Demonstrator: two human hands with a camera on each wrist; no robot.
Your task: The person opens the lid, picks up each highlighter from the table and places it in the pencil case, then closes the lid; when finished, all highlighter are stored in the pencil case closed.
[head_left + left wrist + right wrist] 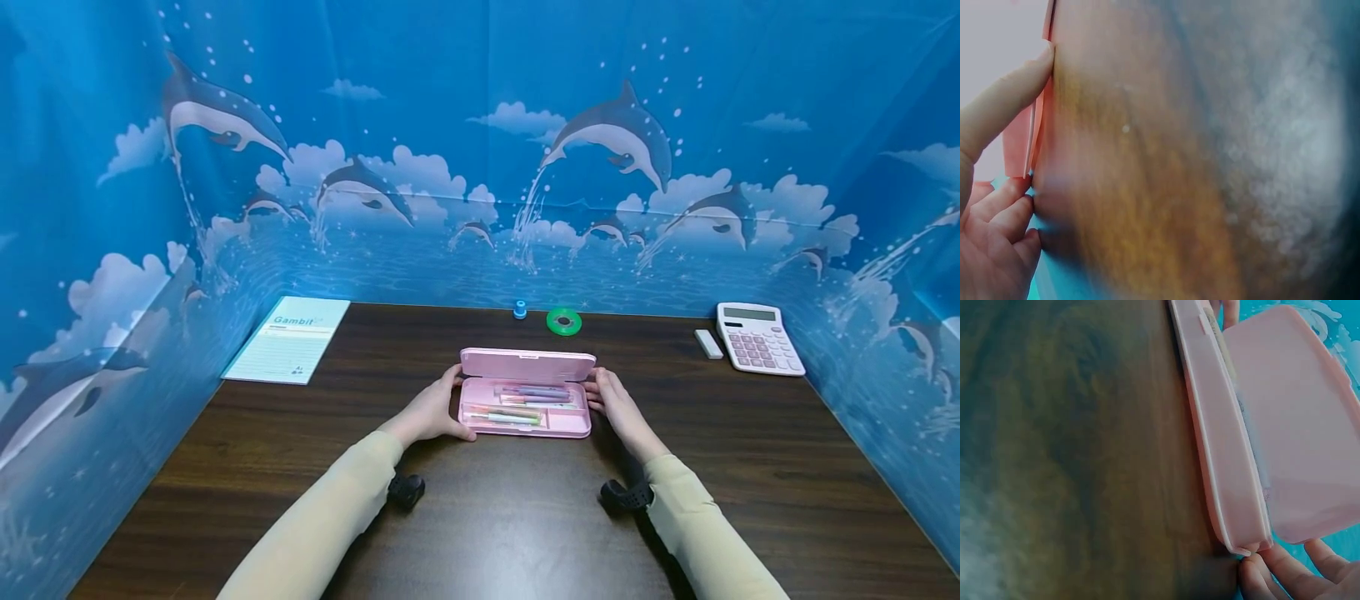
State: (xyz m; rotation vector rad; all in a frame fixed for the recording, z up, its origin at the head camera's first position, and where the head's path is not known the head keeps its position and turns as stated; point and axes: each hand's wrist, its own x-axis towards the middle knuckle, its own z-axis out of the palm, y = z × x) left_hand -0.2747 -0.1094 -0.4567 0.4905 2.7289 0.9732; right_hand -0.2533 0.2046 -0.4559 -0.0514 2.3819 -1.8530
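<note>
A pink pencil case [564, 423] lies on the table with its lid [525, 363] raised at the back. Several slim pens [510, 415] in pale colours lie inside it, in two groups. My left hand [431, 410] grips the case's left end, thumb at the front corner and fingers towards the back. At the right end, my right hand [618, 410] touches the case with fairly straight fingers. Fingertips [1319, 553] reach the lid's end and the base's corner in the right wrist view. Its palm is mostly out of that view.
Behind the case are a small blue object [520, 310] and a green ring-shaped roll [564, 322]. A pale green notepad [288, 340] lies back left. Back right are a white eraser-like block [708, 344] and a calculator [759, 337]. A dolphin-printed curtain [480, 167] encloses the table.
</note>
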